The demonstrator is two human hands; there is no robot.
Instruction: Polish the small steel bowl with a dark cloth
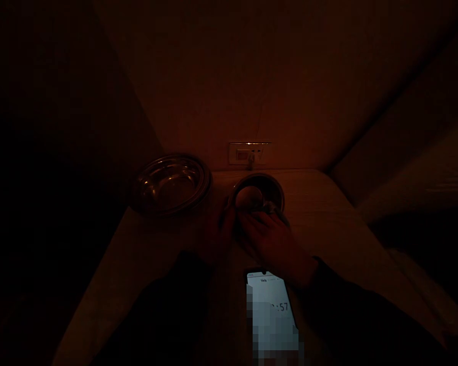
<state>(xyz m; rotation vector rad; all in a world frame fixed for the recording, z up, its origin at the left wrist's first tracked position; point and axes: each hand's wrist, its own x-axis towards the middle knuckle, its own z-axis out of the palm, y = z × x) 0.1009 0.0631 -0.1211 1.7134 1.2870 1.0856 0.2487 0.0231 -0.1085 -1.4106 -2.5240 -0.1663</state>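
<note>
A round metal bowl (pixel 277 188) sits on the table in dim reddish light. A paler rounded shape (pixel 249 197) shows inside it; I cannot tell whether it is an object or the bowl's own inside surface. At the bowl's left rim, my left hand (pixel 216 234) is curled against it, mostly lost in shadow. My right hand (pixel 267 236) reaches over the near rim, its fingers close together and bent. Beside its fingertips, a small crumpled-looking thing (pixel 270 207) shows faintly, too dark to name.
Left of my hands stands a wide shiny metal basin (pixel 171 188), apparently stacked. A lit phone (pixel 270 300) lies near my right wrist on the wooden table (pixel 309 198). Behind, the wall carries a socket plate (pixel 242 154) with a plug in it.
</note>
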